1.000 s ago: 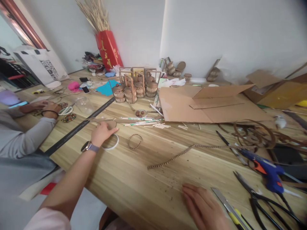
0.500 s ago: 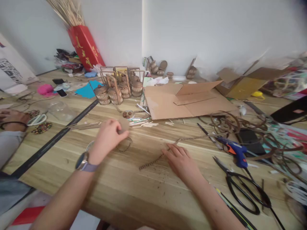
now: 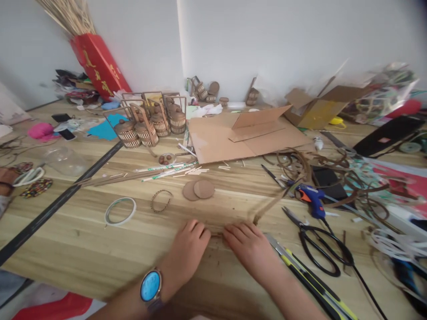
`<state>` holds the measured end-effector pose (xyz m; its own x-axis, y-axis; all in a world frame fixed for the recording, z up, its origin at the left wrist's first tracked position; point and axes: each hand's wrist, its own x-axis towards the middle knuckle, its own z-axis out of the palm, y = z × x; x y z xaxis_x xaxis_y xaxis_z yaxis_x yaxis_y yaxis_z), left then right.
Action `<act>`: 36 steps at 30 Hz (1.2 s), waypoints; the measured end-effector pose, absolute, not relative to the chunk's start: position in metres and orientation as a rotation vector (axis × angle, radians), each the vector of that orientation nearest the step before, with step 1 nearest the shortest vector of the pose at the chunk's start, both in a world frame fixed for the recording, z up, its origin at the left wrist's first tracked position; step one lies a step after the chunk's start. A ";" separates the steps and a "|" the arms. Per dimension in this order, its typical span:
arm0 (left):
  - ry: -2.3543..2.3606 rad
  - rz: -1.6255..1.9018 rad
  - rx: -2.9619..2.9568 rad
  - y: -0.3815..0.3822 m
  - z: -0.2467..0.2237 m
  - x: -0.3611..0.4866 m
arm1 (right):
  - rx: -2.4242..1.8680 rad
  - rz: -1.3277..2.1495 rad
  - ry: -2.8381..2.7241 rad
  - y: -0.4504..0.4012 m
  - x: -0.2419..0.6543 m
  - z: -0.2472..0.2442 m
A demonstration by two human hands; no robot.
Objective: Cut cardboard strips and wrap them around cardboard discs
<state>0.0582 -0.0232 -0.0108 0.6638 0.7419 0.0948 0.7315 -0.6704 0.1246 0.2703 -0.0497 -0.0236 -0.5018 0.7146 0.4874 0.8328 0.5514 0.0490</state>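
**Gripped a narrow brown strip (image 3: 273,206), mostly out of sight**

Closed left hand (image 3: 191,244) and right hand (image 3: 245,242) over it, near each other on the wood-grained table (image 3: 100,262), with fingertips hidden beneath. Glimpsed only a short dark length in the gap and a blurred tail slanting past the right hand. Saw just beyond two flat, round brown discs (image 3: 204,189), overlapping, and a thin braided loop (image 3: 152,203) near a smooth white ring (image 3: 134,208). Caught a co-worker's hand (image 3: 7,177) partly cut off at the left edge.
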 end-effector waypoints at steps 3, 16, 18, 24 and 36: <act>1.162 0.443 2.818 -0.022 -0.019 0.049 | -1.300 -0.367 -2.312 -0.063 0.282 -0.029; 1.121 0.703 2.695 -0.014 -0.024 0.040 | -1.448 -0.149 -2.267 -0.062 0.322 -0.031; 1.129 0.694 2.672 -0.013 -0.023 0.040 | -1.438 -0.141 -2.288 -0.061 0.325 -0.031; 1.147 0.689 2.654 -0.012 -0.022 0.040 | -1.510 -0.206 -2.348 -0.064 0.330 -0.032; 1.064 0.627 2.534 -0.003 -0.022 0.037 | -1.291 -0.217 -2.472 -0.108 0.229 -0.008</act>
<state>0.0365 -0.0034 -0.0216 0.6260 0.7317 0.2698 0.5908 -0.6708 0.4483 0.2292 -0.1077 -0.0084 -0.5278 0.7654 0.3682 0.8179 0.5749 -0.0228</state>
